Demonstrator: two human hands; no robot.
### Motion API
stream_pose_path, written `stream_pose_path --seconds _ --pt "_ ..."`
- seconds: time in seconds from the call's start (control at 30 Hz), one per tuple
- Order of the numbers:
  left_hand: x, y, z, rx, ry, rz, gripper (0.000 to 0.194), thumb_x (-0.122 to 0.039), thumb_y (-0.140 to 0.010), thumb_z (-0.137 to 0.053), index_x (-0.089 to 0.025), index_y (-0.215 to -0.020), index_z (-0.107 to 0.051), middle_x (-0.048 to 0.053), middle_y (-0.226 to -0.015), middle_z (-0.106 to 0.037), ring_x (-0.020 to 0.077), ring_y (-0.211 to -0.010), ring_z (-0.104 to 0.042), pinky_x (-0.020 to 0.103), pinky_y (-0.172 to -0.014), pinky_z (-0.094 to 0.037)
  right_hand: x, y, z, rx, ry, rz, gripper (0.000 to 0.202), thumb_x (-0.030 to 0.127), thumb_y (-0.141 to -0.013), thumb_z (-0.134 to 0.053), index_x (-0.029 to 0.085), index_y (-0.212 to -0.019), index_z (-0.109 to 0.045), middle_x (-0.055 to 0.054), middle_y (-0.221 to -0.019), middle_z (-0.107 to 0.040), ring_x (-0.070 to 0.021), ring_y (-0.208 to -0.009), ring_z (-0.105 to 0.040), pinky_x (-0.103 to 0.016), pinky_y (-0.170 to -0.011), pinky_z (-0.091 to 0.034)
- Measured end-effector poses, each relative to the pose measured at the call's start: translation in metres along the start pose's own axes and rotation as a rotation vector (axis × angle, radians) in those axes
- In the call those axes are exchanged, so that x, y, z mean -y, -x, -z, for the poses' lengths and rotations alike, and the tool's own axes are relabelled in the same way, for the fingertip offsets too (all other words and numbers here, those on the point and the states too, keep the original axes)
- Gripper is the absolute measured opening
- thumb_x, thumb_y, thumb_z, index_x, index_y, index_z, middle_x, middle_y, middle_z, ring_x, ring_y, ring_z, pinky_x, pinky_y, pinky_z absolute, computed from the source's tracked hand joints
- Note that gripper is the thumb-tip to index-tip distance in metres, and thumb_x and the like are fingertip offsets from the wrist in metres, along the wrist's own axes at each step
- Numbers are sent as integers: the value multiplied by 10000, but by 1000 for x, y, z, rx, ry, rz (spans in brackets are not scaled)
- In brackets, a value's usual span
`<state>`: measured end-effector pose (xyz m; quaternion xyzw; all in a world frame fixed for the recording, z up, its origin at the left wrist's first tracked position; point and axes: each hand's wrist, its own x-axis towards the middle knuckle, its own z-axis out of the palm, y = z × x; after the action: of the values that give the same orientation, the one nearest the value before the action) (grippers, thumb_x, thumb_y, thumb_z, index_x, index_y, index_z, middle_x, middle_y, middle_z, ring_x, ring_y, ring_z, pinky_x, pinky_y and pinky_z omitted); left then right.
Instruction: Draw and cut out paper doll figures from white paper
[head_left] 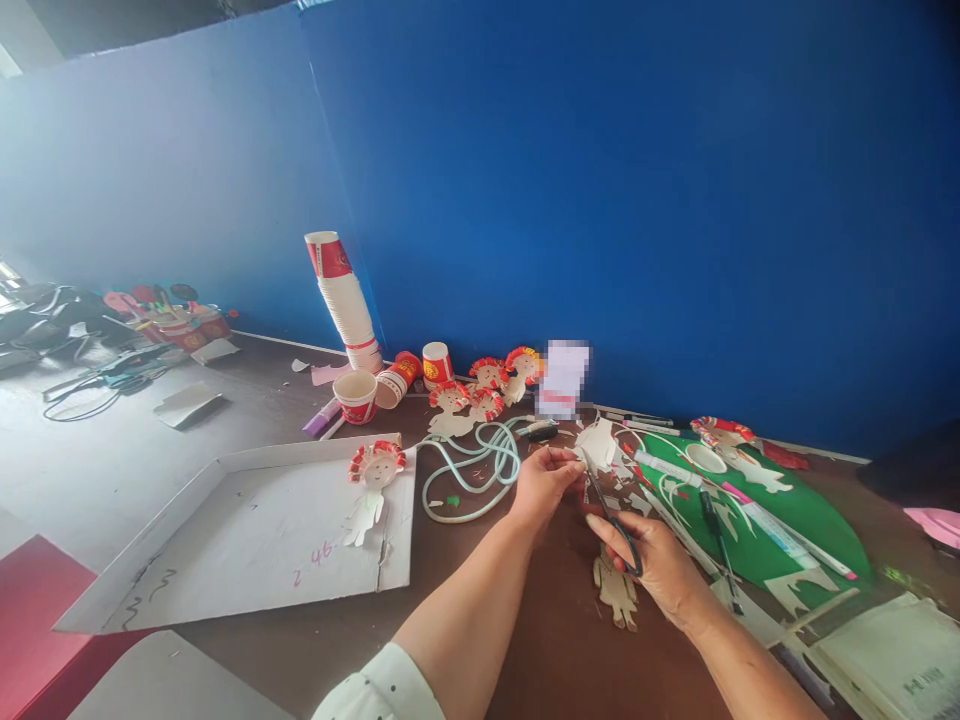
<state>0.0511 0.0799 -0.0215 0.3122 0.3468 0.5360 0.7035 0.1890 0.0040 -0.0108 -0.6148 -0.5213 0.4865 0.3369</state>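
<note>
My left hand [549,482] is closed in a pinch, its fingertips at the lower edge of a white paper piece [598,440]. In my right hand [656,560] are dark-handled scissors [606,502], their blades pointing up and left toward the left fingertips. How far the blades are apart is hard to see. On the brown table just below the right hand lies a small paper figure [618,598], partly hidden by that hand. Paper scraps [634,500] are scattered around the scissors.
A shallow white box lid [247,540] holds a paper doll [367,490] with red curled hair. Behind are a tall paper cup stack [349,310], more dolls [487,375] and a coiled pale cable [480,470]. At right, markers [772,530] lie on a green board [825,520]. A blue partition [600,200] stands behind.
</note>
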Motion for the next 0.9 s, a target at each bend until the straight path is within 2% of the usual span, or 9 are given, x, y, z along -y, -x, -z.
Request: stream_pose_path --seconds 0.17,0.33,0.6,0.9 --pt "-1 2 1 34 -24 16 409 -349 -540 -817 -118 -778 -579 22 -667 -615 107 -586 -587 274 -644 -501 8 3 0 9 11 13 385 519 -753 -631 211 -972 -700 50 -520 -480 -136 -526 -449 -266 -521 -341" --pt "0 2 2 77 -40 30 404 -350 -535 -821 -122 -762 -576 23 -640 -611 122 -586 -592 282 -631 -502 11 4 -1 28 -9 4 360 521 -777 -605 212 -941 -688 48 -513 -493 -136 -520 -436 -268 -511 -318" --pt "-2 4 0 61 -33 57 419 -340 -519 -829 -122 -759 -564 19 -643 -607 120 -595 -591 284 -639 -506 5 3 0 8 -17 -6 352 513 -775 -612 221 -955 -690 41 -544 -482 -144 -537 -451 -267 -503 -325" --pt "-2 5 0 63 -13 73 415 -341 -516 -833 -120 -750 -571 16 -653 -596 118 -598 -589 286 -644 -507 2 1 2 5 -12 -2 315 525 -762 -620 221 -817 -684 35 -541 -491 -145 -518 -457 -263 -475 -322"
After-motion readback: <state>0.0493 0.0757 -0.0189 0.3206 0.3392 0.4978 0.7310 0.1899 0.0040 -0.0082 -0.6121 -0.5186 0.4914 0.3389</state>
